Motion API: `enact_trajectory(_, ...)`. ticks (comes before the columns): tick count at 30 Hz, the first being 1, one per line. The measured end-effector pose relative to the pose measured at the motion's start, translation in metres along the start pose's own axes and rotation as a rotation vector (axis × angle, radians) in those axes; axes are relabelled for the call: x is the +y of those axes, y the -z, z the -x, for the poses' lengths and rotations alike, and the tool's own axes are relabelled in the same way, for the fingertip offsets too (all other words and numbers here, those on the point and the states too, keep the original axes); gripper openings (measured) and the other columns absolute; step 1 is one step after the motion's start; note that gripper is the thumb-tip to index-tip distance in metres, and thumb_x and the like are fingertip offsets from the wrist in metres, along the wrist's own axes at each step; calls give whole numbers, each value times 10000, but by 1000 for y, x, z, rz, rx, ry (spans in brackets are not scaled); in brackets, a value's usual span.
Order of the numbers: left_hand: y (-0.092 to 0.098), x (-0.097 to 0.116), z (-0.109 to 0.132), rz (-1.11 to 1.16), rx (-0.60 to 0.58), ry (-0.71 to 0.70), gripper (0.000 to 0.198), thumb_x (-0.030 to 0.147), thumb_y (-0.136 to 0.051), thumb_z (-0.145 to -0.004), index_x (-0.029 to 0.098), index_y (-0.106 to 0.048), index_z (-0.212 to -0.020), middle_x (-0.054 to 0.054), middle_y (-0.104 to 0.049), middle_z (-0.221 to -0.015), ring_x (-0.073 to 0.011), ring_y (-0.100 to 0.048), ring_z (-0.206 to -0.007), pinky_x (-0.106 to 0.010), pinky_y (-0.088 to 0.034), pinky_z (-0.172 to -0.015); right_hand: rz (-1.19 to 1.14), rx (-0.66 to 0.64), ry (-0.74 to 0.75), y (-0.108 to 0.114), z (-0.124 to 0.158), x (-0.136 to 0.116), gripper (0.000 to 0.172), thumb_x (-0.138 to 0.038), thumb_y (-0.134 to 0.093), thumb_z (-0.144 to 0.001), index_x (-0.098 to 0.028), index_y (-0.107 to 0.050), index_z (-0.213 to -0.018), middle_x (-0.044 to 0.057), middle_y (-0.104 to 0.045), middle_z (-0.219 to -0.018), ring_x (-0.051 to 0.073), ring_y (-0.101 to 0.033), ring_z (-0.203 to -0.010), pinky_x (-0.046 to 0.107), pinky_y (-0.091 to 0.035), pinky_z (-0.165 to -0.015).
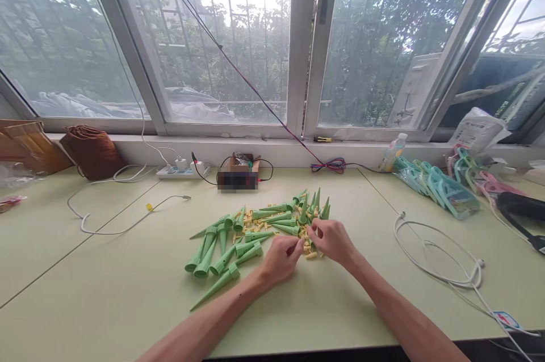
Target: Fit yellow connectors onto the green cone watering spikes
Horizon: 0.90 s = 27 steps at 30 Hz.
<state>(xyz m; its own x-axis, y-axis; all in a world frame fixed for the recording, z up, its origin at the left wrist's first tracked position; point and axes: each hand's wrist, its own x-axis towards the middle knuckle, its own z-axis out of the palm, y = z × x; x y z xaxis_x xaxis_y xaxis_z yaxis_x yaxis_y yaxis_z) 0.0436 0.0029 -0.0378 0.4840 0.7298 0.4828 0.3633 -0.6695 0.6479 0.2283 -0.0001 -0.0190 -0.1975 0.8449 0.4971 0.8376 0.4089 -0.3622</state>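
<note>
A pile of green cone-shaped plastic spikes (238,237) lies on the pale green table (106,294), mixed with several small yellow plastic pieces (255,224). My left hand (279,260) is curled at the pile's right edge, fingers pinched together on a small piece I cannot make out. My right hand (332,240) is closed too, its fingertips meeting the left hand's over the yellow pieces and a green spike (310,237). What sits between the fingers is too small to name.
A power strip (181,169) with cables, a small box (238,172) and a brown bag (91,151) stand along the window sill. A white cable (438,260) coils at the right, beside teal clips (438,189) and a bottle (392,153). A black object (522,211) lies far right.
</note>
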Motion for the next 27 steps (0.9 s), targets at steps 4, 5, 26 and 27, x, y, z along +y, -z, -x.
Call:
enact_trajectory(4,0,0,-1,-2,4,-2,474,301,-375,-975,169,-359,-519,46,-312,-471,-80,-275,-453,-256,-222,-508,121,-97,-58,-2,0,0,282,-306,-537,-901,-206,-489,-642,-32,-485,-491,123,-424,-459,246,-225,-520)
enact_trajectory(5,0,-1,-1,-2,-1,3,477,306,-375,-975,169,-362,-519,45,-315,-471,-81,-278,-454,-257,-223,-508,131,-105,-74,-2,0,0,286,-322,-543,-904,-207,-493,-646,-31,-489,-489,128,-439,-462,248,-222,-520)
enact_trajectory(26,0,-1,0,11,-3,23,498,329,-370,-983,162,-431,-518,36,-369,-463,-83,-308,-453,-255,-258,-507,104,-166,-232,-6,-1,1,398,-346,-592,-855,-208,-429,-520,25,-554,-505,153,-497,-486,268,-243,-484)
enact_trajectory(27,0,-1,0,12,-2,22,501,332,-369,-985,162,-437,-519,35,-373,-463,-83,-309,-452,-256,-261,-506,92,-151,-225,-6,0,1,393,-338,-588,-847,-209,-421,-516,19,-540,-494,147,-479,-472,266,-243,-477)
